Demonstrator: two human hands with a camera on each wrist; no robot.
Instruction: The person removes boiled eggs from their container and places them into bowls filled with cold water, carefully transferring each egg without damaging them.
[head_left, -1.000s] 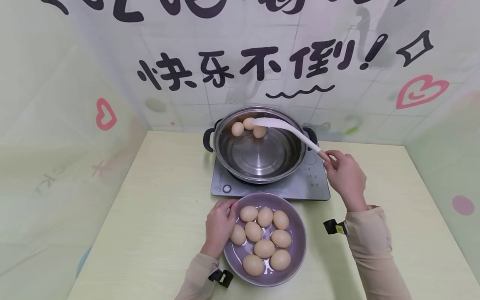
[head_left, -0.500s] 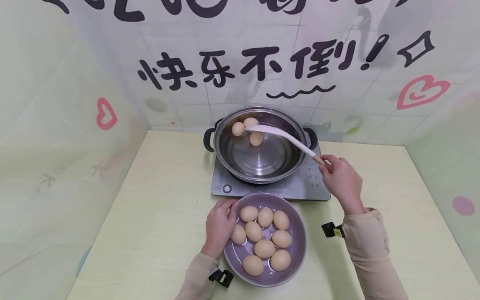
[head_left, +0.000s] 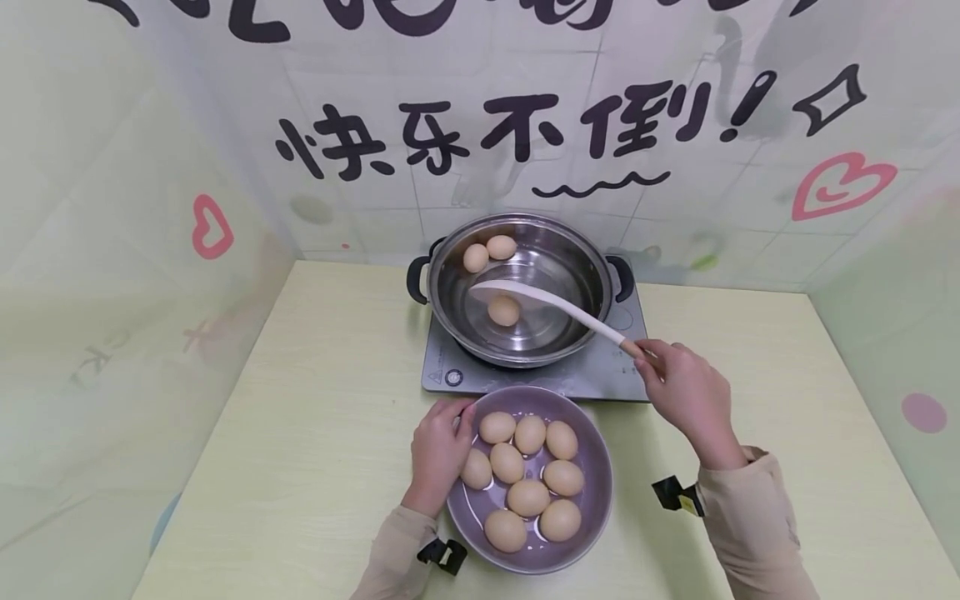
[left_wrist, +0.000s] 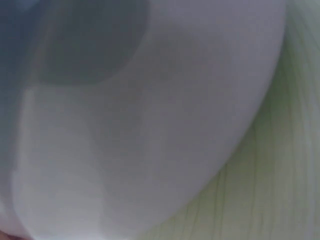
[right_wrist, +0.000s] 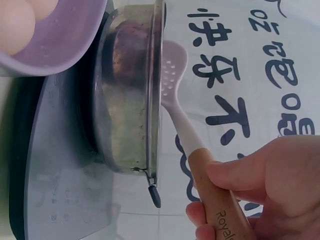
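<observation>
My right hand (head_left: 690, 396) grips the wooden handle of a white slotted spoon (head_left: 558, 302), whose perforated head shows in the right wrist view. The spoon's head is over the steel pot (head_left: 555, 350), right beside a brown egg (head_left: 503, 311) near the pot's middle. Two more eggs (head_left: 501, 247) lie together at the pot's back left. My left hand (head_left: 438, 450) holds the left rim of a purple bowl (head_left: 592, 533) with several brown eggs (head_left: 528, 497) and some water in it. Only a blurred bowl wall (left_wrist: 175, 125) fills the left wrist view.
Under the pot is a flat grey induction cooker (head_left: 626, 383) on a pale wooden table (head_left: 315, 375). The pot has black side handles (head_left: 417, 280). A printed wall sheet (head_left: 465, 75) stands close behind, with side sheets at left and right.
The slotted spoon has come forward and down in the pot. One egg has moved from the back group toward the front middle. My left hand and the bowl have stayed still.
</observation>
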